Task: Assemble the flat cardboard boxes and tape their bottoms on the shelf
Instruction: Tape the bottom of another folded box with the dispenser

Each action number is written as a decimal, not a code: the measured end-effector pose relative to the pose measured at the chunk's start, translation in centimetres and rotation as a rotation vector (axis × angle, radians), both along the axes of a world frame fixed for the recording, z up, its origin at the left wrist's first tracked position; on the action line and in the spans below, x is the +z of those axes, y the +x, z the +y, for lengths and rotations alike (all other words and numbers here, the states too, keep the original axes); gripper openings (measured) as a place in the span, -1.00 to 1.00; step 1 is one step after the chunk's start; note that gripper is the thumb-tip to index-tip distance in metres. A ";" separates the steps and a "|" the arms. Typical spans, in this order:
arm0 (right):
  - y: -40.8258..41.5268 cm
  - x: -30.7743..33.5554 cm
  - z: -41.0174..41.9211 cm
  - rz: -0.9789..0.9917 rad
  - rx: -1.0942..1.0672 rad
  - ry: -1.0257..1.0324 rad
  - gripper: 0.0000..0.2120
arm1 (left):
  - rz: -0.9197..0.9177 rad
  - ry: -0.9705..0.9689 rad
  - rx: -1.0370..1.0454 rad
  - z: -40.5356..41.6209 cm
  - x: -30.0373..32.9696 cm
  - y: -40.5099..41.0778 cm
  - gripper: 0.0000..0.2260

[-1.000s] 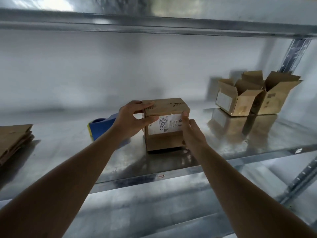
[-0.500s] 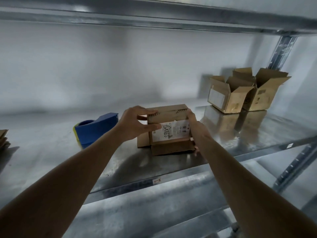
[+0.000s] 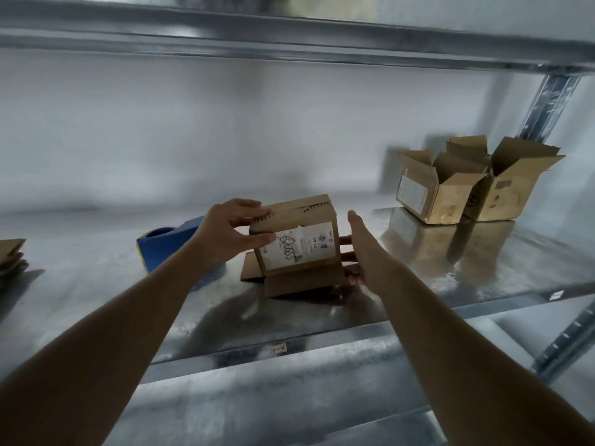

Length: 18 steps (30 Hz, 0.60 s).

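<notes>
Tipping the box point(image 3: 297, 239) up off the shelf point(image 3: 96, 294) now, left hand point(image 3: 225, 233) pinching its top, right hand point(image 3: 363, 249) cupping loosely, bottom flaps splaying untaped.

Stockroom or warehouse: galvanised metal shelf point(image 3: 96, 304), cardboard boxes point(image 3: 450, 194), tape dispenser point(image 3: 167, 246)
</notes>
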State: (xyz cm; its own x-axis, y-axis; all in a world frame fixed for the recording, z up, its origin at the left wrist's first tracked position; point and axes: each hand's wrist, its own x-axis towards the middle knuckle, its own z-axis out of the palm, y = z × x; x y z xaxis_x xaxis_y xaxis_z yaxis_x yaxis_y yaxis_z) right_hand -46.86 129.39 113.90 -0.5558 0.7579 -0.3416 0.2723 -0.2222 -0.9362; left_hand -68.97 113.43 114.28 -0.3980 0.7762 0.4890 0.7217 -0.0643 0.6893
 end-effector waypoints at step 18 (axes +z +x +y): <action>-0.6 0.0 -1.2 -0.283 -0.021 0.486 -0.19 | 0.148 -0.171 0.065 0.4 1.5 0.6 -0.45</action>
